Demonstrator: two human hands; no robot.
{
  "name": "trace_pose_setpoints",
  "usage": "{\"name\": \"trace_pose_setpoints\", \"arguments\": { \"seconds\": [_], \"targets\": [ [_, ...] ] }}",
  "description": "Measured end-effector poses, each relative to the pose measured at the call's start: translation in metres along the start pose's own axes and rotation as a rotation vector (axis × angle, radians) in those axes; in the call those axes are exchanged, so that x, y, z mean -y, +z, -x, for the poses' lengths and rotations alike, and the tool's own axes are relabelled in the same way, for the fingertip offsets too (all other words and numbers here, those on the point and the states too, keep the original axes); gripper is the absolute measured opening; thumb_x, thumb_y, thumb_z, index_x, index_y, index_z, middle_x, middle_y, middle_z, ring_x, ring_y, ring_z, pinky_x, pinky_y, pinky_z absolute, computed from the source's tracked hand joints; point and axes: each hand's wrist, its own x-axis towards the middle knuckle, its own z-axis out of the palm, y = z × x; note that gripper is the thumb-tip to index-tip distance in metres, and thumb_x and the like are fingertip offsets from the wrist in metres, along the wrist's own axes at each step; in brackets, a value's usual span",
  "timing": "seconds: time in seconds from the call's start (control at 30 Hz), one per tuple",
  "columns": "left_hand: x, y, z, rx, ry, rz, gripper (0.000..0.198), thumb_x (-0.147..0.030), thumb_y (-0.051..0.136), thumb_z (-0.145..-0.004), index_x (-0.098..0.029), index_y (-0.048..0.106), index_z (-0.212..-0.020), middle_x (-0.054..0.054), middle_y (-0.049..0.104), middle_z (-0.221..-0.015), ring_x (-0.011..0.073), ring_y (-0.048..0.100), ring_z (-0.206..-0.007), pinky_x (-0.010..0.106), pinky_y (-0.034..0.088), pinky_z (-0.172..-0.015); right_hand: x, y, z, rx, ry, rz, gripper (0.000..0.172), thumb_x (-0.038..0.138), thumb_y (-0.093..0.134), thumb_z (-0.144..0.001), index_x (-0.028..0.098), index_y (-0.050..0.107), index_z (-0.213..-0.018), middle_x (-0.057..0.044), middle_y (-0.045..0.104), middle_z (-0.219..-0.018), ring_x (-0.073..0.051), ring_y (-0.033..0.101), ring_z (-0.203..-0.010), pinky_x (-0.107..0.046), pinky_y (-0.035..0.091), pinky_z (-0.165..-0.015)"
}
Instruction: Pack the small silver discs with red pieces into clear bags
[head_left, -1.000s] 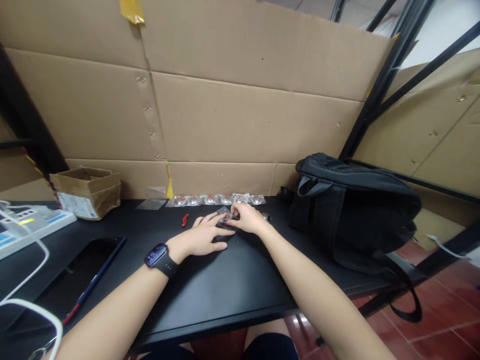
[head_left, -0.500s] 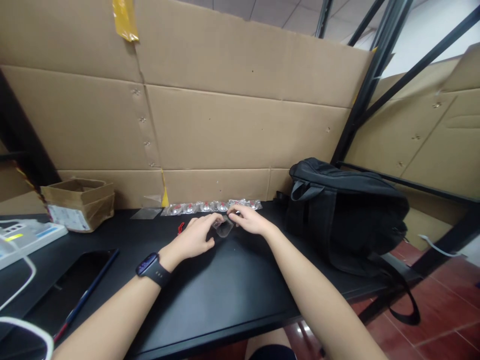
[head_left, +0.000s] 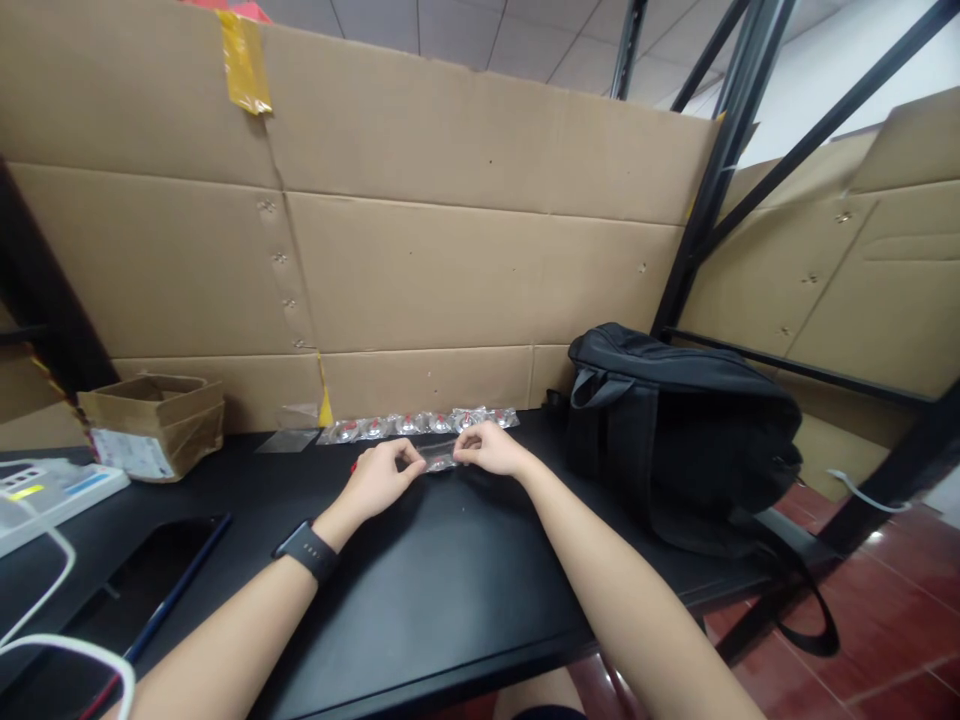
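My left hand (head_left: 381, 475) and my right hand (head_left: 487, 452) meet over the black table (head_left: 450, 590) and pinch the two ends of a small clear plastic bag (head_left: 440, 458), held just above the surface. A dark smartwatch (head_left: 307, 551) is on my left wrist. Just behind the hands, a row of several small clear packets with red parts (head_left: 416, 424) lies along the foot of the cardboard wall (head_left: 450, 260). A small red piece is partly hidden behind my left hand.
A black backpack (head_left: 675, 430) stands at the right on the table. An open cardboard box (head_left: 150, 410) sits at the left, with a white power strip (head_left: 45, 490) and white cables nearer me. A dark tablet (head_left: 150, 570) lies at the left front. Black metal rack posts rise at the right.
My left hand lifted from lying flat on the table and closed on the bag's left end. Both hands now stretch the bag between them. The camera tilted upward.
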Motion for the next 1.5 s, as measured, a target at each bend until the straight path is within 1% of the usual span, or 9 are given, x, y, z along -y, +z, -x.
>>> {"name": "trace_pose_setpoints", "arguments": {
  "seconds": [0.07,0.23,0.4,0.57,0.83,1.03,1.23,1.37,1.5],
  "targets": [
    [0.001,0.003,0.000,0.000,-0.058,0.068,0.014,-0.034,0.057,-0.085,-0.024,0.061,-0.094,-0.001,0.076,-0.088,0.0188,0.069,-0.078,0.029,0.046,-0.073,-0.002,0.005,-0.001,-0.018,0.050,-0.083,0.005,0.017,0.068,-0.077,0.017,0.066,-0.082,0.001,0.067,-0.064,-0.013,0.063,-0.058,-0.021,0.048,-0.059],
    [-0.002,0.009,0.002,0.009,-0.097,-0.015,0.047,-0.024,0.053,-0.084,-0.030,0.046,-0.129,-0.005,0.075,-0.084,0.0188,0.069,-0.079,0.032,0.042,-0.079,-0.004,0.013,0.000,-0.086,0.023,-0.008,0.050,0.011,0.068,-0.075,0.021,0.055,-0.122,0.006,0.063,-0.063,-0.012,0.059,-0.054,-0.020,0.045,-0.055],
    [0.000,0.011,0.002,0.051,0.008,-0.263,0.031,-0.034,0.042,-0.095,-0.030,0.069,-0.111,0.004,0.071,-0.106,0.0257,0.061,-0.106,0.041,0.037,-0.093,0.000,0.010,0.002,-0.023,-0.182,0.368,0.033,0.003,0.062,-0.075,0.018,0.073,-0.103,-0.006,0.067,-0.097,-0.016,0.063,-0.082,-0.028,0.050,-0.081],
    [-0.001,0.012,0.005,0.077,0.065,-0.291,0.038,-0.054,0.051,-0.090,-0.030,0.071,-0.112,0.008,0.063,-0.125,0.0314,0.050,-0.119,0.045,0.035,-0.097,0.005,0.010,0.006,0.035,-0.271,0.419,0.049,0.009,0.074,-0.068,0.018,0.071,-0.116,-0.011,0.066,-0.120,-0.025,0.062,-0.110,-0.036,0.045,-0.101],
    [-0.005,0.007,0.007,-0.009,0.023,-0.337,0.022,-0.032,0.050,-0.093,-0.025,0.070,-0.102,0.008,0.072,-0.105,0.0291,0.055,-0.110,0.046,0.033,-0.094,0.016,0.019,0.005,-0.014,-0.210,0.254,0.029,0.024,0.061,-0.090,0.021,0.067,-0.118,-0.007,0.074,-0.108,-0.020,0.069,-0.097,-0.034,0.050,-0.091],
    [-0.001,-0.001,0.002,-0.016,-0.072,-0.278,0.031,-0.041,0.049,-0.095,-0.022,0.071,-0.083,0.008,0.072,-0.103,0.0312,0.056,-0.109,0.048,0.034,-0.093,0.015,0.027,0.001,-0.009,-0.128,0.074,0.037,0.027,0.073,-0.079,0.018,0.065,-0.114,-0.004,0.072,-0.093,-0.019,0.069,-0.085,-0.032,0.052,-0.083],
    [0.020,-0.043,-0.001,-0.184,-0.121,-0.356,0.027,-0.031,0.043,-0.097,-0.024,0.069,-0.098,0.009,0.071,-0.110,0.0296,0.056,-0.111,0.046,0.034,-0.095,0.015,0.018,-0.045,-0.159,0.045,0.209,0.034,0.026,0.068,-0.083,0.015,0.064,-0.115,-0.002,0.070,-0.078,-0.016,0.066,-0.071,-0.026,0.049,-0.070],
    [0.039,-0.057,0.000,-0.109,-0.165,-0.406,0.022,-0.022,0.048,-0.092,-0.024,0.070,-0.092,0.009,0.072,-0.108,0.0297,0.058,-0.109,0.044,0.036,-0.092,0.021,0.012,-0.087,-0.205,0.144,0.443,0.033,0.022,0.070,-0.081,0.018,0.066,-0.113,-0.003,0.072,-0.081,-0.017,0.067,-0.074,-0.025,0.047,-0.070],
    [0.044,-0.054,0.002,-0.036,-0.170,-0.418,0.024,-0.019,0.049,-0.089,-0.026,0.072,-0.092,0.009,0.074,-0.102,0.0298,0.061,-0.106,0.045,0.037,-0.090,0.033,0.016,-0.098,-0.314,0.140,0.590,0.033,0.018,0.068,-0.080,0.018,0.065,-0.113,-0.012,0.072,-0.101,-0.024,0.067,-0.093,-0.031,0.046,-0.080]
  ]
}}
